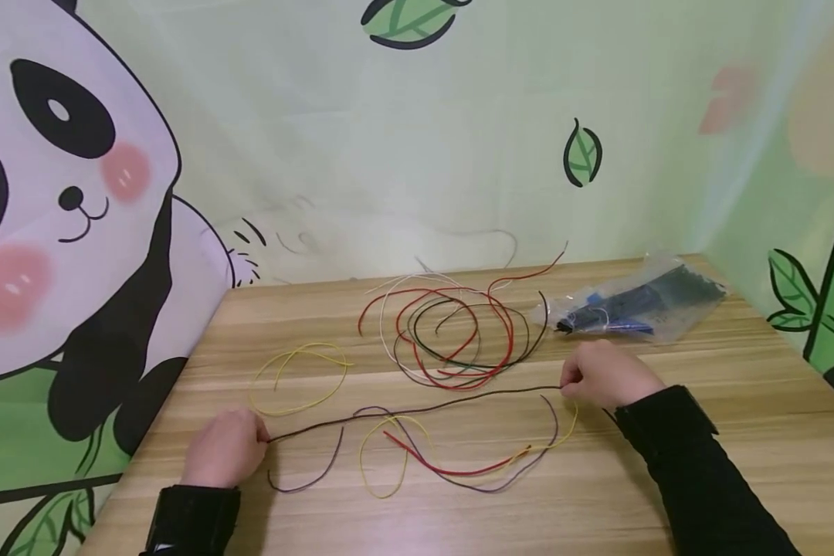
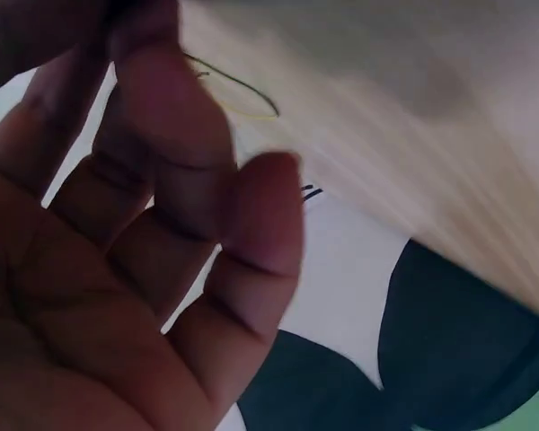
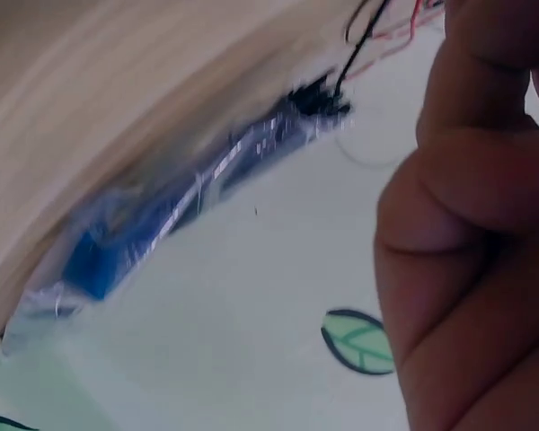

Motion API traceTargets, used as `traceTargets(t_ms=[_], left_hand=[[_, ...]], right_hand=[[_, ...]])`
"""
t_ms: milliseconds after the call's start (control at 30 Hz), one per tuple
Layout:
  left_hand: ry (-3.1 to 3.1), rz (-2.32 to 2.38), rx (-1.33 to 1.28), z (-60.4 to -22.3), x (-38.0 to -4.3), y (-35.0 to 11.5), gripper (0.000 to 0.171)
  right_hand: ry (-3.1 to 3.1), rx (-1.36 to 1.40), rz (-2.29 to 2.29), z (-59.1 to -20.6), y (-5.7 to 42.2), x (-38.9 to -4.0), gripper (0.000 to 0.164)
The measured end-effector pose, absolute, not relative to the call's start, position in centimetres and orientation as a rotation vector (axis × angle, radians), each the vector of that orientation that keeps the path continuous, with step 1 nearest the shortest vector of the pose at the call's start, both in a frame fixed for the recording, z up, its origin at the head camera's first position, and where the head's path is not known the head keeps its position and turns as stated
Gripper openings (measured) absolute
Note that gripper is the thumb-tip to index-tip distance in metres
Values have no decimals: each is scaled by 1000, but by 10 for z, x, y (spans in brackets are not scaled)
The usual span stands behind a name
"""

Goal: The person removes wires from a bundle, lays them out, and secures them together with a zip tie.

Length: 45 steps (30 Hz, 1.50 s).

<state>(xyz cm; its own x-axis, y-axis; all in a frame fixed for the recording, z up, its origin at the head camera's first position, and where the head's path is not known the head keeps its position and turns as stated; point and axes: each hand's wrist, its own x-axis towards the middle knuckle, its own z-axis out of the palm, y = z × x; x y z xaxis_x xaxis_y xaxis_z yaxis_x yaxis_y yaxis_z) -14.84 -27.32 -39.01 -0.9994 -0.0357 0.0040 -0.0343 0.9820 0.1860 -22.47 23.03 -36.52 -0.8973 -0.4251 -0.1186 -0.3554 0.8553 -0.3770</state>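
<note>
On one desk (image 1: pixel 389 533), one wire tangle (image 1: pixel 476 326) is seen ahead of and between the left hand (image 1: pixel 225 448) and the right hand (image 1: pixel 611 374), and one plastic bag (image 1: pixel 649 305) just beyond the latter. One dark wire (image 1: pixel 459 400) is stretched across, pinched by both hands. One short red wire (image 1: pixel 459 472) is seen nearer, between them. The right forearm (image 1: pixel 716 486) is angled inward.

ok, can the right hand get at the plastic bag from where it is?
Probably yes: the plastic bag lies just beyond the right hand, with nothing visible between them. But that hand pinches the dark wire, so it would likely need to let go first.
</note>
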Motion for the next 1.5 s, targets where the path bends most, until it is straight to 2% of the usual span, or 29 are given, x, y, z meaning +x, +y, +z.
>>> traceTargets(t_ms=[167, 433, 733, 967, 1267, 1500], left_hand=[[-3171, -341, 102, -388, -152, -276, 16], [-3177, -411, 74, -385, -153, -279, 8], [-3176, -586, 12, -386, -137, -297, 22], [-3116, -545, -81, -392, -140, -286, 30], [-3100, -548, -92, -394, -148, -274, 25], [-3013, -544, -104, -396, -150, -272, 11]], right_hand=[[2778, -668, -506, -369, 225, -223, 18], [2758, -644, -492, -375, 222, -224, 17], [2772, -687, -438, -372, 213, -219, 23], [2891, -818, -375, -372, 207, -215, 31], [2823, -789, -430, -377, 204, -214, 30], [2898, -811, -575, -366, 206, -209, 20]])
